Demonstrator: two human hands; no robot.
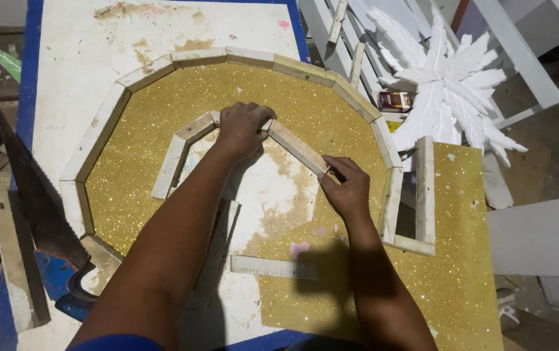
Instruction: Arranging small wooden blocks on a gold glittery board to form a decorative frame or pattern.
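The left hand lies palm down, fingers curled, on the top of the inner arch, a small arc of short wooden strips set near the middle of the tabletop. It presses the joint where two strips meet; whether the fingers close round a strip cannot be told. The right hand sits at the lower end of the arch's right limb, its fingertips pinched on something thin and dark at the strip's end; what it is cannot be made out.

The arch rests on a gold glitter sheet cut as a broad ring, with the bare, stained white tabletop showing inside it. An outer arch of longer strips runs along the sheet's outer edge, from the left side over the far side and down the right. At the right end it joins a narrow frame of strips lying on a second glitter piece that reaches the near right corner.

A loose strip lies flat toward the near edge, between the two forearms. A handsaw with a blue handle lies along the left edge. Beyond the far right corner stand white carved feather shapes and a small box.
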